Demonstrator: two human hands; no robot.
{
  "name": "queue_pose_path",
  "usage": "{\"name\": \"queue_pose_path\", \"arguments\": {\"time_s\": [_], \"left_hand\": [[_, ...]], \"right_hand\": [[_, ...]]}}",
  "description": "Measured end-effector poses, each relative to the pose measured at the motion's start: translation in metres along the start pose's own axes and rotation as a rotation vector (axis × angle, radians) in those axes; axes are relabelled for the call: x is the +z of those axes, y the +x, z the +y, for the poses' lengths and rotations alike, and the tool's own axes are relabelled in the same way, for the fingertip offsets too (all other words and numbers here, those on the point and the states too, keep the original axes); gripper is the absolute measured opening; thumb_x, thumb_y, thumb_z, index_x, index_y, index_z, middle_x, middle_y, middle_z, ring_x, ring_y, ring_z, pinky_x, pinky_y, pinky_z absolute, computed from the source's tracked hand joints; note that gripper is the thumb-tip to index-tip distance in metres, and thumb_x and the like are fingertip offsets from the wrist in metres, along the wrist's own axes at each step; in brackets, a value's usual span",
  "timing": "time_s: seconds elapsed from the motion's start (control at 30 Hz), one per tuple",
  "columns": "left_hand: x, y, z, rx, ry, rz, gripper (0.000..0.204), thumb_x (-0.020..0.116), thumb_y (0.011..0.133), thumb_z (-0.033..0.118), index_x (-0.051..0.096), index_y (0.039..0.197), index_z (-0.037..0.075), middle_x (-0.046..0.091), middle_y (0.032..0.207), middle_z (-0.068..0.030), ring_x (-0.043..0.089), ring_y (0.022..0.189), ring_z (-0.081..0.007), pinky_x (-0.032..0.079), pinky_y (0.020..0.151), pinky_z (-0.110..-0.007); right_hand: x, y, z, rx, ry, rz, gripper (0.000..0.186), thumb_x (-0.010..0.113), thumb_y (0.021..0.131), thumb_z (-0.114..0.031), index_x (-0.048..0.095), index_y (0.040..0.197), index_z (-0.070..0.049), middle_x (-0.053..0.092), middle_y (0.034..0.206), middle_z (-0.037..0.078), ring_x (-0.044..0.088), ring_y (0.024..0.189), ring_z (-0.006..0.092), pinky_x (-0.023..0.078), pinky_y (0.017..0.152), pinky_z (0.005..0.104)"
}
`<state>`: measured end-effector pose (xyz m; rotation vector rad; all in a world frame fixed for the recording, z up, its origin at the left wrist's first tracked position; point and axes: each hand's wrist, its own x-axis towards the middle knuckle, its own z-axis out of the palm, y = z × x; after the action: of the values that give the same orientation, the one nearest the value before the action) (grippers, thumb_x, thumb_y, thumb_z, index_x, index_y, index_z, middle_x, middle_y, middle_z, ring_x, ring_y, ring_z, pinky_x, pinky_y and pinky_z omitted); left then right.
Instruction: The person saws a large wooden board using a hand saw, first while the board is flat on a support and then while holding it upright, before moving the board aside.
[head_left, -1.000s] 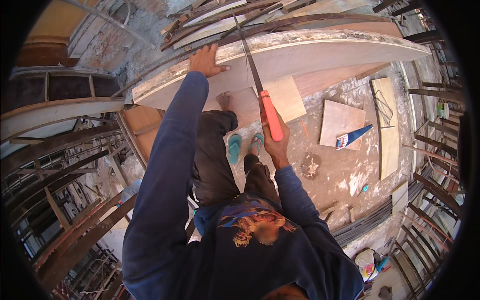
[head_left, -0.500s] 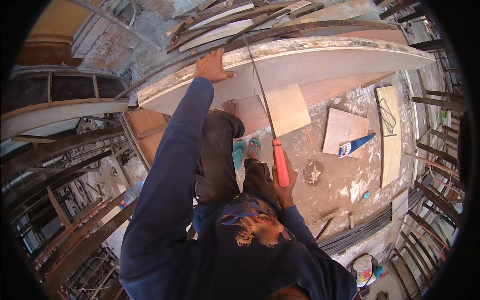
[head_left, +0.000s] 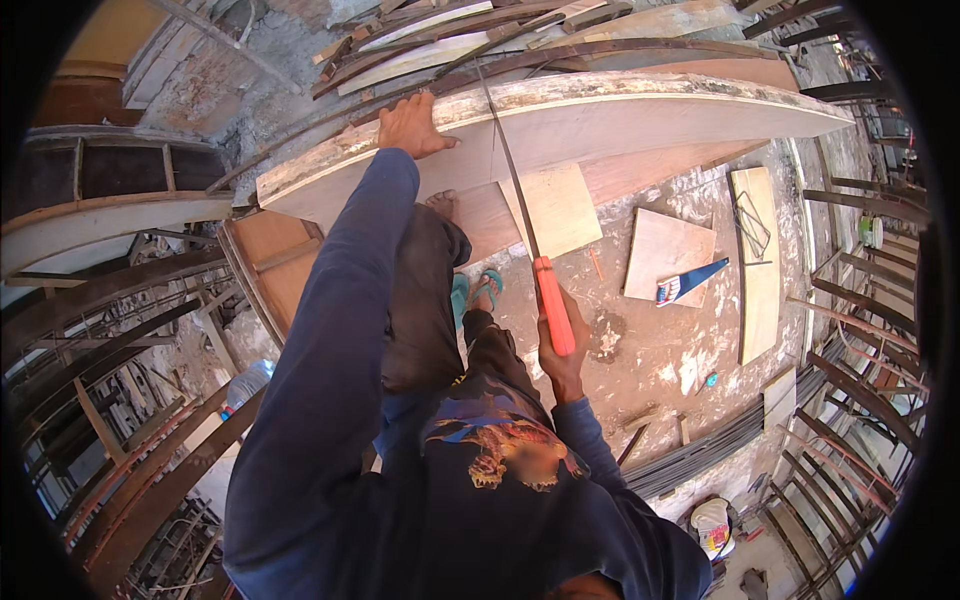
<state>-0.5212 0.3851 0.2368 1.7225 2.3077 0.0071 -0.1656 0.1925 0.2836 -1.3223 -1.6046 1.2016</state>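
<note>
A long wooden panel (head_left: 640, 122), with a weathered upper edge, stands on its side across the floor before me. My left hand (head_left: 414, 127) grips that edge, fingers over the top and thumb against the near face. To its right, the thin blade of a handsaw (head_left: 551, 290) crosses the edge. My right hand (head_left: 562, 345) is closed around the saw's red handle, low and close to my body. A fine dark line runs down the panel's face beside the blade. My bare left foot (head_left: 445, 206) is near the panel's lower part.
A pale plywood piece (head_left: 560, 212) lies against the panel's base. Farther right are a square board (head_left: 650, 245), a blue-handled tool (head_left: 700, 280) and a long plank (head_left: 760, 310). Scrap timber (head_left: 420, 60) is piled beyond the panel. Teal sandals (head_left: 486, 290) are by my feet.
The saw has slid slightly forward across the panel's edge, away from me. My left hand keeps its place on the panel. The whole view has shifted a little.
</note>
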Motion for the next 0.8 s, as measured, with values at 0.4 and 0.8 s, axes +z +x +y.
{"name": "queue_pose_path", "arguments": {"time_s": [0.4, 0.8], "left_hand": [[0.01, 0.002, -0.009, 0.052, -0.043, 0.04, 0.082, 0.085, 0.063, 0.056, 0.057, 0.121, 0.005, 0.067, 0.122, -0.0143, 0.061, 0.116, -0.0349, 0.042, 0.096, -0.057], [0.004, -0.008, 0.008, 0.074, 0.019, 0.004, 0.083, 0.086, 0.063, 0.057, 0.056, 0.122, 0.007, 0.066, 0.121, -0.0119, 0.061, 0.116, -0.0327, 0.043, 0.093, -0.056]], "right_hand": [[0.029, 0.068, -0.007, 0.007, 0.005, 0.026, 0.036, 0.065, 0.091, -0.005, 0.063, 0.125, 0.002, 0.069, 0.107, 0.015, 0.067, 0.096, 0.0221, 0.051, 0.088, 0.0336], [0.063, 0.143, -0.014, -0.066, -0.009, 0.078, 0.029, 0.06, 0.086, -0.002, 0.064, 0.114, 0.001, 0.066, 0.091, 0.015, 0.063, 0.083, 0.0197, 0.051, 0.079, 0.0323]]}}
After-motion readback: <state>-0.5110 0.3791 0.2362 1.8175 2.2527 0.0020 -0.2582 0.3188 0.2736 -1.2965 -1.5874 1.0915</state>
